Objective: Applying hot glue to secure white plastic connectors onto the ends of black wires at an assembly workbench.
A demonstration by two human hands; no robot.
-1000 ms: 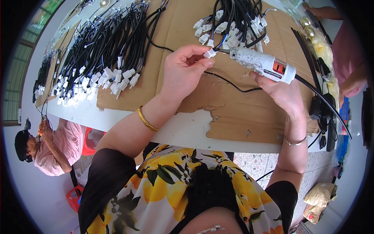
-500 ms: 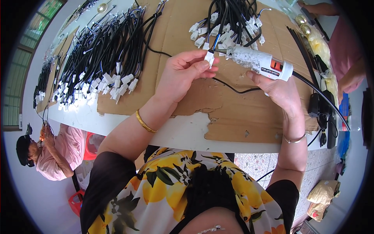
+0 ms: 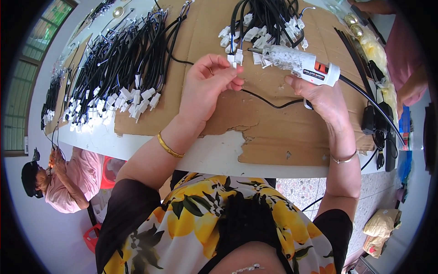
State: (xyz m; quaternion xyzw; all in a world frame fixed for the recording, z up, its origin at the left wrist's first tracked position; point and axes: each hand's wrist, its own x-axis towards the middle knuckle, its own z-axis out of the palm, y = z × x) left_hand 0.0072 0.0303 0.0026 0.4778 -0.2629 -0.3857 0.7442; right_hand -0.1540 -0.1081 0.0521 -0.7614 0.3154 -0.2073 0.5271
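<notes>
Pinching white connector [image 3: 231, 59] between thumb and fingers of left hand [image 3: 204, 89], above cardboard [image 3: 269, 125] on white surface [image 3: 200, 155], just before bundle of black cables [image 3: 267, 20]. Right hand [image 3: 323, 98] wrapped around grip of glue gun [image 3: 289, 61], nozzle [image 3: 255, 50] pointing left, near connector. Step in hand looks like gluing at connector's wire end; whether glue sits there, too small to tell. Next move seems to call for steady pinch, nozzle lined up with wire entry, fingertips clear of tip.
</notes>
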